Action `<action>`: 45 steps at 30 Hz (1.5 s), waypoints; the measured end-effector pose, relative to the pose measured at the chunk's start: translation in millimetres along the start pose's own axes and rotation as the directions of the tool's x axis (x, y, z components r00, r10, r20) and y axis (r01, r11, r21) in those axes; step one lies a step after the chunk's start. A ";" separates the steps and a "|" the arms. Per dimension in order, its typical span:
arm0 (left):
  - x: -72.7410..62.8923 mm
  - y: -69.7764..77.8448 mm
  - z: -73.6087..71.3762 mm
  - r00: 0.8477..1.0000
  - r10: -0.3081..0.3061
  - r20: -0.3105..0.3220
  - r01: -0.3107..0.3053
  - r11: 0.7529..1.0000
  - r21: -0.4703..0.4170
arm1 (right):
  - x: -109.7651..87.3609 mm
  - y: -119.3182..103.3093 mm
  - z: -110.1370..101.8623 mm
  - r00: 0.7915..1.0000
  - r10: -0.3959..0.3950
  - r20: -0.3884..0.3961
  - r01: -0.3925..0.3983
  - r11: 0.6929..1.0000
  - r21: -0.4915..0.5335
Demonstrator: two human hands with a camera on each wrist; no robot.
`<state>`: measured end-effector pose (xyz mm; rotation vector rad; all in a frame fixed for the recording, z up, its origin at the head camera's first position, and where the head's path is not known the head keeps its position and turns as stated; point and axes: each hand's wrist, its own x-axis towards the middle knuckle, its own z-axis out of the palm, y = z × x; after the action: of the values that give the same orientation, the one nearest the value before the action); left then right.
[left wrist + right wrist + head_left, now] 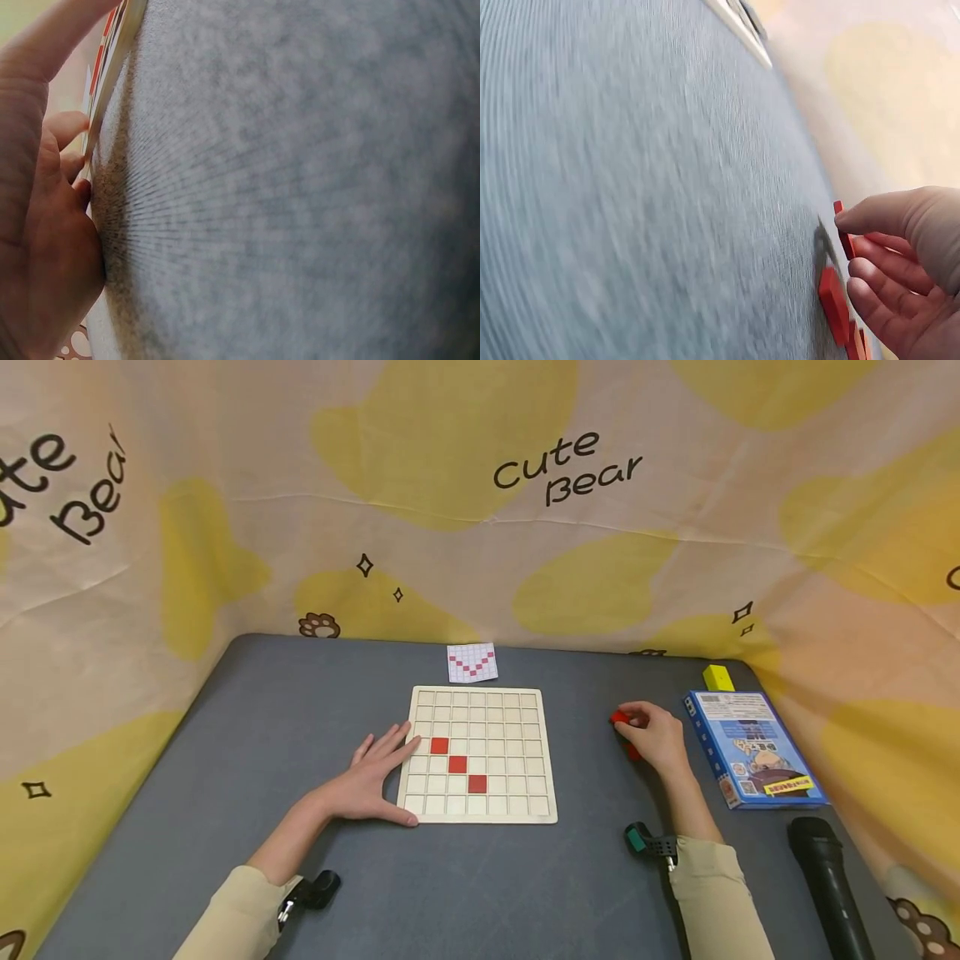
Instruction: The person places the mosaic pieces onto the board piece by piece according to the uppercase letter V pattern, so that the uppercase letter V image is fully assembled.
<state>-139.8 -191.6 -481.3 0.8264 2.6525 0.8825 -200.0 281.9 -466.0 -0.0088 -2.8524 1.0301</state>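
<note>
A white square grid board (517,760) lies in the middle of the table, with 3 red tiles (457,765) set in its cells along a falling diagonal. My left hand (367,785) rests against the board's left edge, fingers spread and straight; in the left wrist view the thumb and fingertips touch the board's rim. To the right of the board, my right hand (657,737) pinches a red tile (844,231) between thumb and fingers, just above the table. More red tiles (833,306) lie under and beside that hand, partly hidden by it in the head view.
A small card (472,663) with a pink V pattern on a grid lies behind the board. At the right stand a blue box (757,747) and a yellow block (718,677). A black microphone (828,885) lies nearer. Printed cloth (450,552) walls the table's back and sides.
</note>
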 end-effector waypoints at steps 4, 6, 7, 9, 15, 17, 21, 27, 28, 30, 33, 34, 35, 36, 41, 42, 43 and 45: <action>0.2 -1.0 0.7 1.000 0.000 -0.001 0.000 1.000 0.001 | -0.3 -10.3 8.2 1.000 -0.018 -0.008 0.018 0.999 0.049; -0.3 -0.7 0.4 1.000 -0.001 0.001 0.001 1.000 -0.002 | -0.9 -17.5 13.3 1.000 -0.029 -0.012 0.029 0.997 0.076; -0.3 -0.6 0.5 1.000 -0.002 0.001 0.002 1.000 -0.002 | -1.3 -21.6 16.2 0.999 -0.033 -0.014 0.034 0.995 0.089; -0.5 -0.1 0.4 1.000 -0.008 0.001 0.008 1.000 -0.005 | -2.1 -30.2 21.5 0.999 -0.032 -0.013 0.033 0.993 0.112; -0.5 1.4 0.0 1.000 -0.027 -0.003 0.027 0.999 -0.019 | -1.3 -54.3 37.8 1.000 -0.029 0.006 0.027 0.988 0.154; -0.3 1.3 0.1 1.000 -0.030 -0.003 0.030 0.999 -0.020 | -0.7 -61.4 43.7 0.999 -0.034 0.018 0.030 0.985 0.172; -0.4 1.3 0.1 0.999 -0.034 -0.003 0.034 0.999 -0.024 | -0.8 -77.3 55.1 0.998 -0.040 0.048 0.029 0.975 0.221; -0.3 0.8 0.9 0.999 -0.044 -0.004 0.044 0.999 -0.016 | -1.1 -105.1 74.5 0.991 -0.075 0.109 0.043 0.960 0.277; -0.2 0.7 1.3 0.999 -0.046 -0.006 0.046 0.999 -0.013 | -1.4 -110.0 78.0 0.989 -0.081 0.120 0.044 0.958 0.284; 0.3 0.4 1.9 0.999 -0.050 -0.009 0.050 0.999 -0.009 | -1.8 -119.6 85.6 0.986 -0.094 0.141 0.049 0.954 0.295; 0.9 0.4 2.5 0.998 -0.053 -0.017 0.053 0.999 -0.005 | -2.8 -133.4 97.2 0.979 -0.117 0.167 0.061 0.950 0.305; 1.0 0.5 2.6 0.998 -0.053 -0.020 0.053 0.999 -0.004 | -3.2 -137.8 101.2 0.976 -0.129 0.176 0.070 0.948 0.312; 1.2 0.5 2.7 0.998 -0.054 -0.022 0.054 0.999 -0.005 | -3.4 -142.3 104.9 0.972 -0.149 0.181 0.086 0.944 0.317; 1.4 0.7 2.6 0.998 -0.055 -0.022 0.055 0.998 -0.004 | -3.5 -146.3 109.1 0.968 -0.167 0.188 0.099 0.941 0.323; 2.5 0.9 2.6 0.998 -0.059 -0.023 0.058 0.998 -0.010 | -4.5 -163.7 128.6 0.938 -0.260 0.229 0.172 0.924 0.343; 2.6 0.9 2.6 0.998 -0.059 -0.022 0.059 0.998 -0.012 | -4.6 -166.4 132.6 0.933 -0.270 0.239 0.181 0.924 0.338; 2.6 0.9 2.6 0.998 -0.060 -0.020 0.059 0.998 -0.012 | -5.1 -169.3 135.6 0.927 -0.283 0.246 0.192 0.922 0.337; 2.3 0.9 2.5 0.998 -0.060 -0.017 0.059 0.998 -0.015 | -6.1 -174.8 141.7 0.916 -0.305 0.262 0.210 0.919 0.334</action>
<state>-140.4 -188.4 -482.8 0.7355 2.6675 0.8966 -203.1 56.8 -463.4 0.5945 -2.8071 1.5010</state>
